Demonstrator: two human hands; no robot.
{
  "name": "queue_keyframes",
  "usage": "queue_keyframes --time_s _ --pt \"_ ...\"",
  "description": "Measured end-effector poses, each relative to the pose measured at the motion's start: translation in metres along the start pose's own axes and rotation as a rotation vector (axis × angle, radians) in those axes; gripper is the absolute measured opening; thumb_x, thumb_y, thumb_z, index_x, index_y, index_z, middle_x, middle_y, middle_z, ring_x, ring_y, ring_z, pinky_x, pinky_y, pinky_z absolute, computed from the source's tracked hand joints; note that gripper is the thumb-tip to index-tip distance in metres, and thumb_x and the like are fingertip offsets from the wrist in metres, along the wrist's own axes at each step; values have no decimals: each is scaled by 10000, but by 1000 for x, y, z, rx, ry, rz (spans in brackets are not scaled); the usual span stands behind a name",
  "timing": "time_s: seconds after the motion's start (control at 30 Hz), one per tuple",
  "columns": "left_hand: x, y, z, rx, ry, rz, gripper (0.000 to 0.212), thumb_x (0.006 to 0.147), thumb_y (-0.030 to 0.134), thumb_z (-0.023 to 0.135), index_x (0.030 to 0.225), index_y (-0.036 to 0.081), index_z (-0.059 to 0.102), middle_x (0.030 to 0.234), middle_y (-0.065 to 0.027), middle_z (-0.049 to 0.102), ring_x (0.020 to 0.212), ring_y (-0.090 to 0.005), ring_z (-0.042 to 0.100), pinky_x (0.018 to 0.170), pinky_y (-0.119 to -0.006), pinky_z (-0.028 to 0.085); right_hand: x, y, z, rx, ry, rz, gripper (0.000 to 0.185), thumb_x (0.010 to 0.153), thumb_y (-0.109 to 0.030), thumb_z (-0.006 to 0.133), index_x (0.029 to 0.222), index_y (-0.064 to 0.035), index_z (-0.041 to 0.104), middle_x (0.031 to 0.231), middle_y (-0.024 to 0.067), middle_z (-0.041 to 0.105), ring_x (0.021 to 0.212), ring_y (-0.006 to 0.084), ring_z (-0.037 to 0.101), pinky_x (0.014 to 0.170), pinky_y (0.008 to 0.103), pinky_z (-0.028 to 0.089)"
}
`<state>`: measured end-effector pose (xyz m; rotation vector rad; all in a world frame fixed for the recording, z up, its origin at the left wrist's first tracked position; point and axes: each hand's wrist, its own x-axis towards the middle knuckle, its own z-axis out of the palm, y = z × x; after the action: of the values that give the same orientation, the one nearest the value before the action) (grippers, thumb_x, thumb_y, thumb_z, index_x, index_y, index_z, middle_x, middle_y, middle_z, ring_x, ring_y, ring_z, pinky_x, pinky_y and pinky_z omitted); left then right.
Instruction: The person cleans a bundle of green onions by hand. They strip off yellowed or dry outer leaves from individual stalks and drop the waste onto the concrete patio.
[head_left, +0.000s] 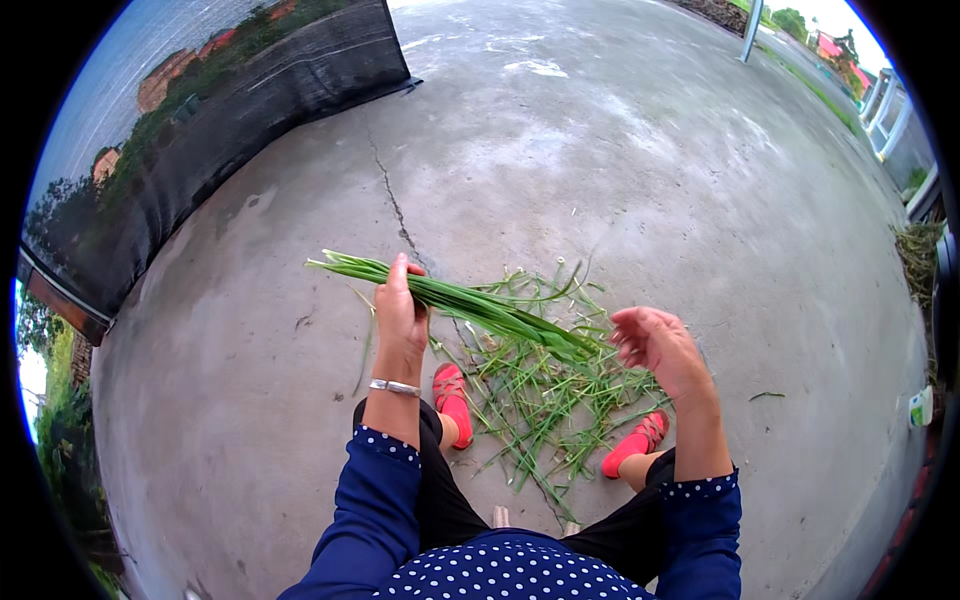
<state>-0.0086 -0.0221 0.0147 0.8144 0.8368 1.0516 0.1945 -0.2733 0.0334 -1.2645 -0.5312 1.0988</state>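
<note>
My left hand (403, 306) is closed around a bundle of long green leafy stalks (480, 304), which look like garlic chives. Their pale cut ends stick out to the left of my fist, and the leafy tips slant down to the right. Just beyond those tips, my right hand (654, 346) is raised with its fingers curled loosely apart and nothing in them. Beneath the bundle, a loose heap of green and yellowish stalk scraps (555, 405) lies scattered on the concrete between my feet.
Red-clad feet in sandals (453, 405) flank the scraps. A long crack (390, 187) runs through the concrete floor (247, 420). At upper left stands a dark printed screen (300, 82). A metal post (751, 30) rises at upper right, and a white container (920, 407) sits at the right edge.
</note>
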Motion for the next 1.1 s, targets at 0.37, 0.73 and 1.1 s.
queue_keyframes --time_s 0.37,0.73,1.1 --pt "-18 -12 26 165 -34 45 347 871 306 495 615 72 518 472 12 422 365 -82 364 348 -229 263 -2 0 46 -388 -76 -174 195 848 -177 550 799 -4 626 567 -40 496 477 28 407 415 186 316" --pt "-33 -21 40 261 -134 83 362 882 308 479 609 73 517 462 11 419 357 -74 353 342 -227 256 2 19 70 -799 -100 -257 273 806 -213 597 693 35 580 524 117 493 448 198 452 438 329 369" --pt "-20 -20 27 89 -85 -23 304 870 270 524 672 40 524 638 -22 498 551 -99 480 486 -244 390 -5 21 72 -618 219 -782 123 817 -55 548 728 24 578 536 54 472 452 119 427 426 261 341"
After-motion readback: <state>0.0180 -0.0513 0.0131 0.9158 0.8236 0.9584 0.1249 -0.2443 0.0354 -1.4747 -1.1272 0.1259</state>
